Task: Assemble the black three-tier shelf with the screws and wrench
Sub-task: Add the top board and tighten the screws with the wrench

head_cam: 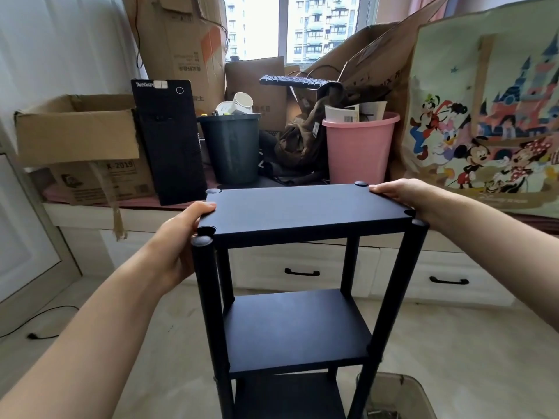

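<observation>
The black three-tier shelf stands upright in the middle of the head view, its top board nearest me, the middle board and bottom board below. Four round black posts run down its corners. My left hand grips the left edge of the top board, thumb on top. My right hand holds the right edge near the far corner, fingers laid over the board. No screws or wrench show.
A clear plastic bin sits on the floor at the shelf's lower right. Behind, a window ledge holds cardboard boxes, a black computer tower, a dark bucket, a pink bucket and a cartoon-print bag. White drawers lie beneath.
</observation>
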### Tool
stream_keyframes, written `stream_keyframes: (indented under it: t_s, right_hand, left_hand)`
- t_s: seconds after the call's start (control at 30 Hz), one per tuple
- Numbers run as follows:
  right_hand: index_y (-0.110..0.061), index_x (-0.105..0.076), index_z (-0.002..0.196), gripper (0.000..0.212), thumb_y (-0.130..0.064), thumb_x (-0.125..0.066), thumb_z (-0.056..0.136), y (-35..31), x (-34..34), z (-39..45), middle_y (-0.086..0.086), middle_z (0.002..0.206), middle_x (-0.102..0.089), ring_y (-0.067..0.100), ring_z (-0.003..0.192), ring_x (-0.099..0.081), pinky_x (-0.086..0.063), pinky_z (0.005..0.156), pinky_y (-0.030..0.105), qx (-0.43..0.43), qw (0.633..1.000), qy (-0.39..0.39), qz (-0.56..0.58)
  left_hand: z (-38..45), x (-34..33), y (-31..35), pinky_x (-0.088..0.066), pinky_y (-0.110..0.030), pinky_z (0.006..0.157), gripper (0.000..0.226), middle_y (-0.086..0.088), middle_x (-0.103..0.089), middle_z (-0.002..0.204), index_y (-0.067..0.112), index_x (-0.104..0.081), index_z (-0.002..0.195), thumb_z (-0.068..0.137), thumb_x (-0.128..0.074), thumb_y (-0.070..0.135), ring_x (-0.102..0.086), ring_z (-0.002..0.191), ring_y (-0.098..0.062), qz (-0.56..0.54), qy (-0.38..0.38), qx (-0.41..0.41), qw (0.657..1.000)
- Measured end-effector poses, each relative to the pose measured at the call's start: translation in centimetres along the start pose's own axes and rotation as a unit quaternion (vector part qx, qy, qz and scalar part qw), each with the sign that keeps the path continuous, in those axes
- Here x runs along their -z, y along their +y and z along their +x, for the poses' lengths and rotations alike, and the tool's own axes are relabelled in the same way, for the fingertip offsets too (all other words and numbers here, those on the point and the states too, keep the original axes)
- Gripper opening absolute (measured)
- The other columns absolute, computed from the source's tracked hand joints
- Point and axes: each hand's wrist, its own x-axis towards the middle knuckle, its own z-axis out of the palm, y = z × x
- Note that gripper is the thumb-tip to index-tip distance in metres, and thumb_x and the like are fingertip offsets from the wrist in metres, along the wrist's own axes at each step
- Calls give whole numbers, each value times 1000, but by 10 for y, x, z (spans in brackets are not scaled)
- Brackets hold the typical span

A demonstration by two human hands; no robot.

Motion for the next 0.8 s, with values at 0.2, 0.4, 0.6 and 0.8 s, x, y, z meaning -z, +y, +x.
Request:
stream_keyframes:
  t_s: [0.2, 0.4, 0.6, 0.8]
  right_hand:
    - [-13, -71, 94, 12, -24, -70, 89, 4, -1, 2, 3, 91, -68, 12, 71, -63, -47, 41, 14, 11, 1000, 4, 2]
    - [-9, -68, 105, 24, -27, -67, 91, 4, -1, 10, 5, 104, -67, 15, 78, -63, -49, 68, 24, -16, 999, -20, -22]
    - [-7, -63, 111, 27, -27, -64, 93, 2, -2, 10, 5, 93, -65, 16, 70, -62, -49, 61, 25, -35, 999, -38, -3]
    - [-6, -65, 110, 25, -24, -64, 93, 0, -6, 6, 3, 90, -67, 13, 63, -65, -50, 48, 19, -27, 999, -21, 5]
  left_hand:
    - [-2, -3, 0, -47, -16, 42, 24, 3, -65, 57, 14, -69, 81, 96, -60, 30, -60, 42, -10, -28, 14, -7, 999]
    - [2, -1, -4, -49, -17, 46, 17, 4, -62, 59, 17, -68, 86, 93, -64, 32, -59, 45, -10, -31, 34, -13, 999]
    - [2, 0, -7, -49, -19, 45, 19, 2, -63, 60, 15, -68, 87, 92, -65, 33, -60, 46, -11, -32, 34, -15, 999]
    - [1, -3, -5, -49, -20, 44, 20, 1, -61, 57, 13, -65, 88, 91, -65, 32, -58, 42, -12, -46, 46, -1, 998]
